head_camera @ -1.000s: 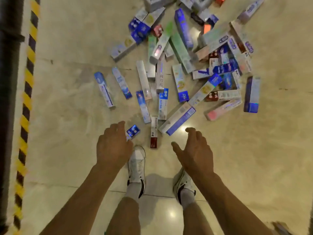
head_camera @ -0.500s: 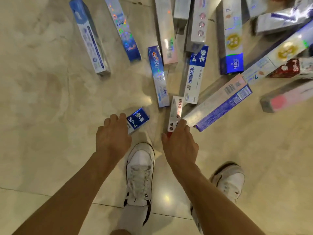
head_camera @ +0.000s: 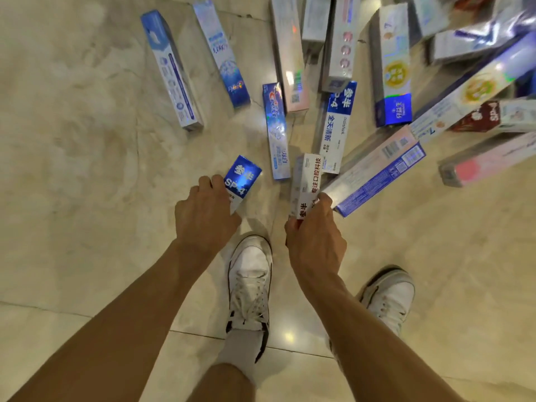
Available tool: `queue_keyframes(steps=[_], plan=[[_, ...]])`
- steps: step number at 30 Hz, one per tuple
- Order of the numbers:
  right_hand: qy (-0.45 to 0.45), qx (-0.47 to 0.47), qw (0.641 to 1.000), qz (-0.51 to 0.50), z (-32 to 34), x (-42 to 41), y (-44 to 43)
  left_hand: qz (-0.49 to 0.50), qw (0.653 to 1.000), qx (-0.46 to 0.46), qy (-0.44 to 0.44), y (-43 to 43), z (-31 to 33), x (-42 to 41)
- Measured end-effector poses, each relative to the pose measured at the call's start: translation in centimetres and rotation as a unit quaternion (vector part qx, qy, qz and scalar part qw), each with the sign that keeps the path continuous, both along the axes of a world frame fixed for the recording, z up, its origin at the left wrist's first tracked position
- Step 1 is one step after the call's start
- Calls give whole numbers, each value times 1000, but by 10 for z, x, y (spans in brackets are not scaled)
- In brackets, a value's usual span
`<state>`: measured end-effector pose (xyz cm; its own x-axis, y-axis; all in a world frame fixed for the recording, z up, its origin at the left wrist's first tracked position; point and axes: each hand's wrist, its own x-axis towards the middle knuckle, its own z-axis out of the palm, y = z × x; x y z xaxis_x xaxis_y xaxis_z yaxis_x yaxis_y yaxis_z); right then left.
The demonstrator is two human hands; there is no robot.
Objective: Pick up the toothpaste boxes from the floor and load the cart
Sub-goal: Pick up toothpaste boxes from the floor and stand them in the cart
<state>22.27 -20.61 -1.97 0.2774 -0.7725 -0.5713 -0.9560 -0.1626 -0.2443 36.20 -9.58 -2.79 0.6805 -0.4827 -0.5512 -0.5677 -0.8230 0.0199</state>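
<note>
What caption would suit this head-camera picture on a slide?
Left hand grips a blue SP-4 box, right hand a white-and-red box, amid toothpaste boxes strewn on the floor.

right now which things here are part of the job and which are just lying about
Part of the job:
- blue box in the left hand
- white and red box in the right hand
- other toothpaste boxes on the floor, such as the Crest box

Just there:
- white shoes
- tiled floor

No cart in view.

Lower end of blue SP-4 cardboard box [head_camera: 243, 179] hidden under left hand [head_camera: 204, 217], pile of foil boxes [head_camera: 490, 39] at one o'clock blurred, cropped by edge
</note>
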Motion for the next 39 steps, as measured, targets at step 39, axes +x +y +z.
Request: queue_keyframes(steps=[39], plan=[[-141, -283, 948, 0, 906, -139, -193, -185, 956, -218, -60, -238, 944, -57]])
